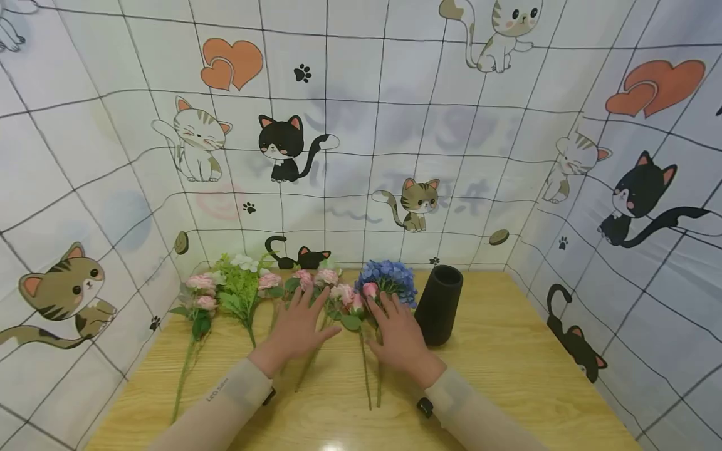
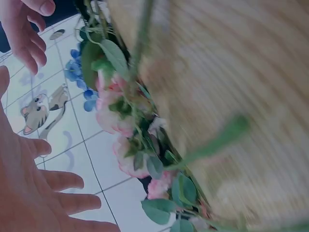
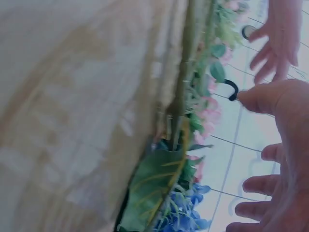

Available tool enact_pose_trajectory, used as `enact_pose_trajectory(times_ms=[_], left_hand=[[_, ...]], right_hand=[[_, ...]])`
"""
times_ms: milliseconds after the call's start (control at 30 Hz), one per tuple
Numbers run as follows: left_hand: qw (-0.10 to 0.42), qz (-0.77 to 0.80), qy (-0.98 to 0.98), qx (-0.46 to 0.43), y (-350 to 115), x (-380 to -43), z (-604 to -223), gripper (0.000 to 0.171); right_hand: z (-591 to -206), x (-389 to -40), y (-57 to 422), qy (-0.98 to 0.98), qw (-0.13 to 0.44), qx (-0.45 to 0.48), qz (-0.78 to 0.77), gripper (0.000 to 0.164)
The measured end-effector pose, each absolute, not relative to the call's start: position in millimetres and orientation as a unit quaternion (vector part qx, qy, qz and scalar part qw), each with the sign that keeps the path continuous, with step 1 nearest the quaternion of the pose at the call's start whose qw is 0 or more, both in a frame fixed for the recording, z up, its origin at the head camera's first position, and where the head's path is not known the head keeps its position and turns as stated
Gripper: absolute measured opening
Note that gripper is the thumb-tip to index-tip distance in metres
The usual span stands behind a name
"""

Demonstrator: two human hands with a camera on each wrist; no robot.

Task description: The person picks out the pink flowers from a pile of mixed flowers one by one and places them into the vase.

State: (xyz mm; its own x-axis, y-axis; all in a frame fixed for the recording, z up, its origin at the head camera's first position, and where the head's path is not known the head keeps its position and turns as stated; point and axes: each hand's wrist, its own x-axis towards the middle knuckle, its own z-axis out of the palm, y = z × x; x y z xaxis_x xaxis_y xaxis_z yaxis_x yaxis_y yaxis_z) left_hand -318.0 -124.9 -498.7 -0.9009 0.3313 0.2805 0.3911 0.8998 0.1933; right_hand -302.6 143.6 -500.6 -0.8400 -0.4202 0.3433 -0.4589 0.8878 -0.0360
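"Where do the flowers lie?"

"In a row across the middle of the head view, on the pale yellow wood-grain table [image 1: 507,382]. At the left is a many-petalled pink flower on a long green stem [image 1: 201,283], then a feathery yellow-green spray with white blossoms [image 1: 239,294]. Ruffled pink blossoms [image 1: 327,277] fill the centre, and a rounded blue flower cluster [image 1: 389,275] sits right of centre, near the tall matte black tapered vase [image 1: 440,307]."

"And the hands?"

"Left hand [image 1: 298,327] and right hand [image 1: 400,331] are both spread, backs upward, over the centre of the row, pinching nothing. I can't tell whether any fingertip brushes a petal."

"How would the flowers handle?"

"Light, I'd judge, and probably artificial: petals soft and easily crushed, stems springy but fairly stiff. Take one by its bare lower stem, toward the bottom centre, below the leaves, which could snag a neighbour."

"The vase?"

"Likely heavier, perhaps slippery. I can't tell its material, so treat it as breakable and wrap fingers round its body."
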Motion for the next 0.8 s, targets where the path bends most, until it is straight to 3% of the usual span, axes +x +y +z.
enact_pose_trajectory(times_ms=[300, 600, 800], left_hand=[[0.101, -0.16, -0.96, -0.206, -105.9, -317.2, -491.3, 0.083], [0.085, -0.227, -0.953, -0.18, -91.7, -316.5, -486.5, 0.08], [0.076, -0.241, -0.955, -0.155, -87.3, -318.9, -488.0, 0.08]], right_hand=[[-476.5, -296.3, 156.4, -0.945, 0.218, 0.208, 0.125, 0.079], [-450.0, -294.6, 172.9, -0.877, 0.394, 0.212, 0.174, 0.073], [-436.4, -299.0, 192.0, -0.835, 0.474, 0.205, 0.189, 0.07]])
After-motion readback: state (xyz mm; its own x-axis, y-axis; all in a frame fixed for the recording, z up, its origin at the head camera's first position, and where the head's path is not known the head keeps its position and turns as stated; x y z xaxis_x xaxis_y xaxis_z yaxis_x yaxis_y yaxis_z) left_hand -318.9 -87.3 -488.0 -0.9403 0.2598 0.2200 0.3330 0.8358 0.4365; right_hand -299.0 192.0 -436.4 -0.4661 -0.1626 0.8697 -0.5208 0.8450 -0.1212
